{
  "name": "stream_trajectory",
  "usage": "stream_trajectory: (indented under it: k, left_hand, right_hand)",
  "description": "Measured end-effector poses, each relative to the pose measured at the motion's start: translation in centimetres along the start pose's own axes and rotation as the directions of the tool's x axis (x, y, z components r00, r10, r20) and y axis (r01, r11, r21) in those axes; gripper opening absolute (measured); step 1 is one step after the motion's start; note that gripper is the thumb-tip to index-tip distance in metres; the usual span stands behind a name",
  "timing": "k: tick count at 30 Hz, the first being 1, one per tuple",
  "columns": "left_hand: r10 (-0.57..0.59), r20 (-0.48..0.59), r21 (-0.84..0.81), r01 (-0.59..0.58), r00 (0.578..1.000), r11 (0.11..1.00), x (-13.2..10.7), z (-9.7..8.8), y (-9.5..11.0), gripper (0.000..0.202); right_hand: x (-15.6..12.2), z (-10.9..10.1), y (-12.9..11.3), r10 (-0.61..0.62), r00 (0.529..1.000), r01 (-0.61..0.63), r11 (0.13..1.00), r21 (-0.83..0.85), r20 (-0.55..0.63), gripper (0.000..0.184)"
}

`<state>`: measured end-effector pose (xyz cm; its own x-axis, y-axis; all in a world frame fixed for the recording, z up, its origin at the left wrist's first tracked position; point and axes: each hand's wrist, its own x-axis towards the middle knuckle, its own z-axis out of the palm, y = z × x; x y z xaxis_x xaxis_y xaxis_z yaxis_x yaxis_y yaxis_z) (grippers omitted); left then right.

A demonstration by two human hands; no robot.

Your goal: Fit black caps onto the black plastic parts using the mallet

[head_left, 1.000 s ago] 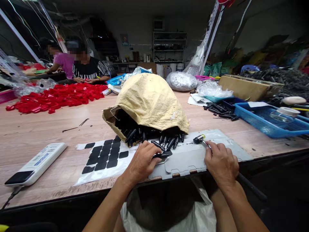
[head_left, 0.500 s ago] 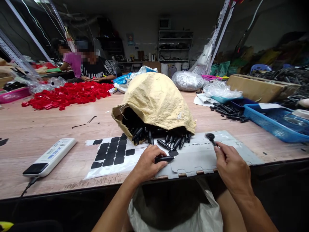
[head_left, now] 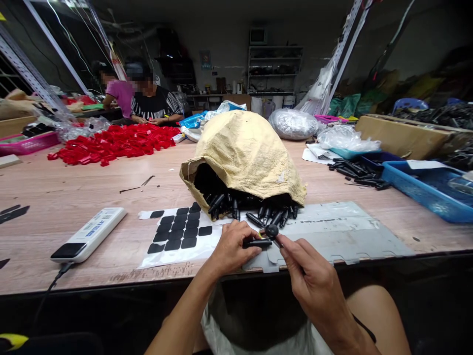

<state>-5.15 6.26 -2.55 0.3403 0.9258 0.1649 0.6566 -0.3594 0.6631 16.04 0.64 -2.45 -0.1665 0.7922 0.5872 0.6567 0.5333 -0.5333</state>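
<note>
My left hand [head_left: 236,246] is closed around a black tube-shaped part [head_left: 257,243], which lies low over the grey board [head_left: 328,241] at the table's front edge. In my right hand [head_left: 314,271] I pinch the thin handle of a black round-headed tool [head_left: 272,231]. Its round head is just above the end of the tube; whether they touch I cannot tell. Behind both hands, several similar black tubes [head_left: 254,220] spill from the mouth of a yellow sack [head_left: 247,148]. To the left lies a white sheet [head_left: 144,259] of black rounded-square stickers [head_left: 177,232].
A white power bank [head_left: 90,234] with a cable sits at left. Beyond it is a heap of red parts [head_left: 118,143]. At right stand a blue basket [head_left: 417,190] and more black parts [head_left: 351,167]. Two people [head_left: 155,103] sit across the table.
My right hand has moved left with the round-headed tool, from over the board's right part to beside my left hand. My left hand still holds the tube. The view has shifted slightly.
</note>
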Motion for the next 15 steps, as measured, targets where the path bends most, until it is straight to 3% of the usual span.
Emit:
stream_trajectory:
  k: [10, 15]
  left_hand:
    - [-0.015, -0.006, -0.014, 0.015, 1.000, 1.000, -0.1, 0.1, 0.0, 0.013]
    - [-0.020, -0.014, -0.017, 0.020, 1.000, 1.000, -0.2, 0.2, 0.2, 0.018]
  right_hand:
    - [-0.7, 1.2, -0.7, -0.023, 0.996, 0.040, 0.977, -0.212, 0.083, 0.043]
    - [-0.6, 0.5, -0.4, -0.002, 1.000, -0.001, 0.989, -0.149, -0.019, 0.041]
